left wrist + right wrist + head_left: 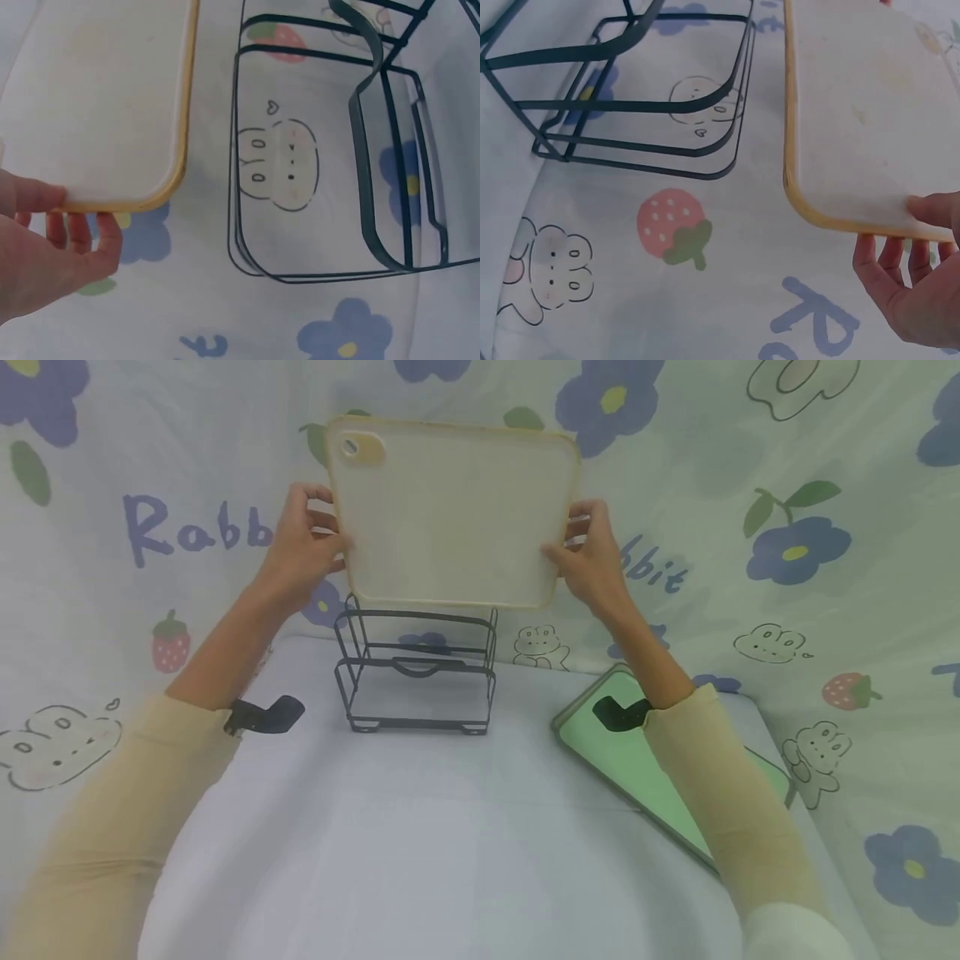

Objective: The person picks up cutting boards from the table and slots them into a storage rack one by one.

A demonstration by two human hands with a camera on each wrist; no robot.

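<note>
A cream cutting board (450, 518) with a yellowish rim is held up above a black wire rack (420, 667). My left hand (303, 543) grips its left edge, thumb on the near face and fingers behind. On the opposite edge, my right hand (592, 556) pinches the board the same way. The left wrist view shows the thumb and fingers of the left hand (60, 236) at the rim. From the right wrist, the right hand (915, 277) holds the other edge, and the board's lower edge is apart from the rack (630, 112).
A green board (600, 735) with a grey-brown rim lies on the white table (420, 843) at the right, partly hidden by my right forearm. Behind the table hangs a patterned curtain (750, 460) with flowers, rabbits and strawberries.
</note>
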